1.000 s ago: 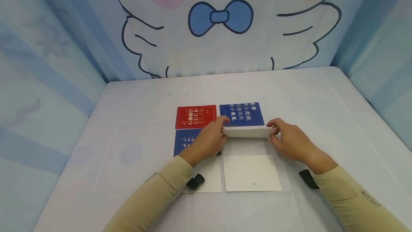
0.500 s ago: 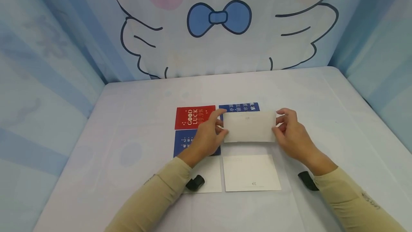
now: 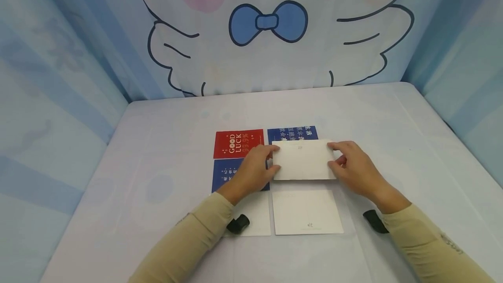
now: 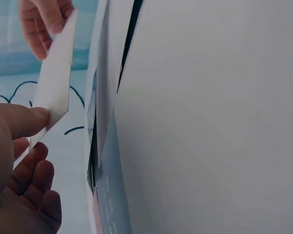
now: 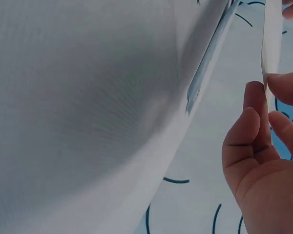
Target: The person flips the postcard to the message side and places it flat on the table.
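Note:
A white card (image 3: pixel 302 160), its plain side up with a tiny printed mark, is raised over the table. My left hand (image 3: pixel 253 169) pinches its left edge between thumb and fingers. The right hand (image 3: pixel 355 171) pinches the opposite edge; in the right wrist view the card (image 5: pixel 271 44) shows nearly edge-on. Partly covered behind it lies a blue card (image 3: pixel 292 132) with white writing. A red "GOOD LUCK" card (image 3: pixel 232 143) is to its left. Another blue card (image 3: pixel 225 174) lies below the red one, partly hidden by my left hand.
Two white cards lie nearer: one right (image 3: pixel 308 213), one left (image 3: pixel 260 213) partly under the left forearm. Black straps (image 3: pixel 238 224) show at both wrists. A white cloth covers the table (image 3: pixel 165 143); a cartoon-printed curtain (image 3: pixel 271 64) rises behind it.
The white card, almost edge-on a second ago, has turned so its plain face shows. Since half a second ago both hands have lowered it slightly towards me.

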Available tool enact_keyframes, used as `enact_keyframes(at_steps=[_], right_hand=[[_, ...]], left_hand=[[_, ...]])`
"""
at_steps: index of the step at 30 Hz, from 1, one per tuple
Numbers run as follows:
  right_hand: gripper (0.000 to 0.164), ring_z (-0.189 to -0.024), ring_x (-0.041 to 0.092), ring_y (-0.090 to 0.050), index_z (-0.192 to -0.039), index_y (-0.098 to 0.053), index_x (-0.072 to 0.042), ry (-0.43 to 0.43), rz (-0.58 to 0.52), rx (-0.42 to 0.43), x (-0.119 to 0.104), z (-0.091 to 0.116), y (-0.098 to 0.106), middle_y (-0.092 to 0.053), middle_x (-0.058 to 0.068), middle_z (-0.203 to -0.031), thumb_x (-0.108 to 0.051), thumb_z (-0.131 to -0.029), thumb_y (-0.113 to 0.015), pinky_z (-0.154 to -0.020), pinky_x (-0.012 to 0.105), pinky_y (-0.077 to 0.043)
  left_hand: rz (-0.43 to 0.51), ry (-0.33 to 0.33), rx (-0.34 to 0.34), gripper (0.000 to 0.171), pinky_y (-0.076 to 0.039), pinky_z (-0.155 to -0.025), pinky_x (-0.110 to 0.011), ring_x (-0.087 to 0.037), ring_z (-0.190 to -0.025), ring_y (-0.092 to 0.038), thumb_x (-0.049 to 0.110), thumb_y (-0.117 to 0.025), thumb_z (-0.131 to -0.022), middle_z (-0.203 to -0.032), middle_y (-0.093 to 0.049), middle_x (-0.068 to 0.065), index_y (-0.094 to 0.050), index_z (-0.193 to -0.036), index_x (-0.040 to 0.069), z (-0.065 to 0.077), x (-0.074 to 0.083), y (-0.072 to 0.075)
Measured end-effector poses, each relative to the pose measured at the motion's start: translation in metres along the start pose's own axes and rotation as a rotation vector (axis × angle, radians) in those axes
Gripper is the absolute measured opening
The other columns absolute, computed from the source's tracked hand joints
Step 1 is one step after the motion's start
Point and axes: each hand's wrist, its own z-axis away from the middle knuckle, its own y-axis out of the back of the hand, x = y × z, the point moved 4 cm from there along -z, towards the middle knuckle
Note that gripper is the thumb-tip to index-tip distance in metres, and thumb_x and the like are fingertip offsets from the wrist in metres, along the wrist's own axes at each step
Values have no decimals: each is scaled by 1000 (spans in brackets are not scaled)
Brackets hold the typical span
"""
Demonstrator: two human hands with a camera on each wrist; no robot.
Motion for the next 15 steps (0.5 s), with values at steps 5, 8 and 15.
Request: enact_keyframes(at_steps=[5, 8, 15], right_hand=[[55, -88, 28, -61, -139, -48, 9, -23, 5, -64, 1, -1, -5, -48, 28, -133, -7, -91, -69, -75, 42, -53], [56, -88, 27, -60, -140, -48, 8, -44, 5, -89, 1, -1, -6, -47, 28, -133, -7, -91, -69, -76, 41, -52], [55, -84, 24, -56, -140, -49, 8, -77, 22, -167, 4, -4, -13, -46, 27, -131, -10, -92, -69, -71, 37, -48]], left_hand=[[-44, 9, -15, 52, -52, -91, -30, -19, -106, -57, 16, -76, -91, -117, -63, -7, -57, -139, 9, 0, -1, -1], [-67, 29, -31, 52, -52, -91, -31, -20, -107, -57, 18, -77, -90, -116, -64, -7, -58, -138, 9, 0, -3, -3], [-117, 76, -87, 49, -53, -82, -26, -18, -98, -57, 19, -78, -89, -104, -64, -4, -62, -135, 11, -2, -4, -7]])
